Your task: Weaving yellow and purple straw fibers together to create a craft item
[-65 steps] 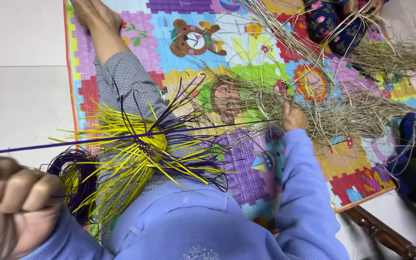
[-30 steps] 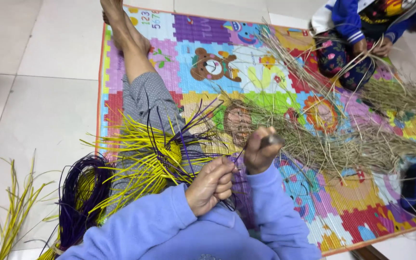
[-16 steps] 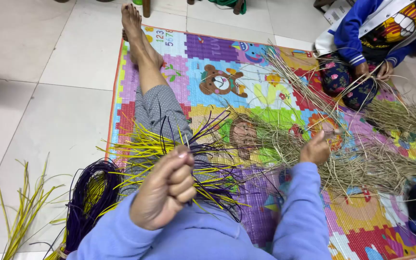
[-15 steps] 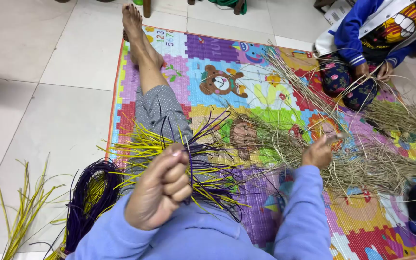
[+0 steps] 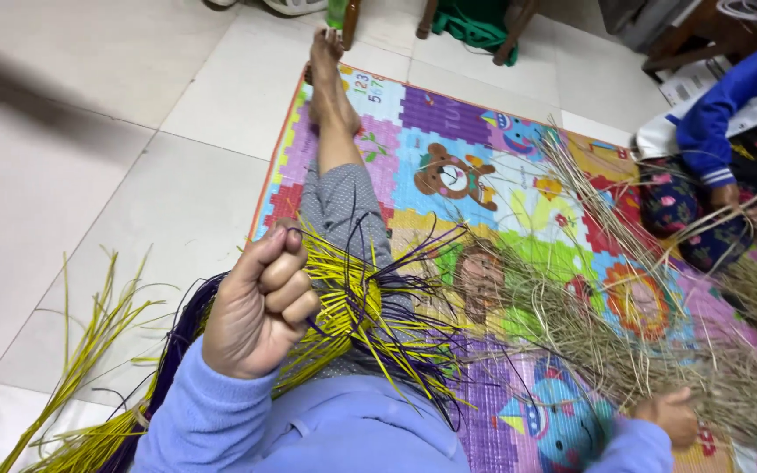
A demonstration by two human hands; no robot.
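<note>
Gripping: your left hand [image 5: 260,307] is closing into a tight fist over the weave [image 5: 357,311] on your lap, apparently pinching a strand taut; the strand itself is hidden.
Reaching: your right hand [image 5: 672,416] is curling into the dry straw [image 5: 659,350] at the mat [image 5: 449,114] edge; whether it is holding any, you cannot tell.
Weave: yellow and purple strands are fanning out across your knee, kept close for working.
Spare strands: yellow strips [image 5: 81,350] are lying on the tiles by your left side.
Nearby: another person [image 5: 729,131] is handling straw across the mat.

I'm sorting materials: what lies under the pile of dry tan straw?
The pile of dry tan straw lies on the colourful play mat. The right hand touches its near edge. The mat's pictures beneath are covered.
</note>
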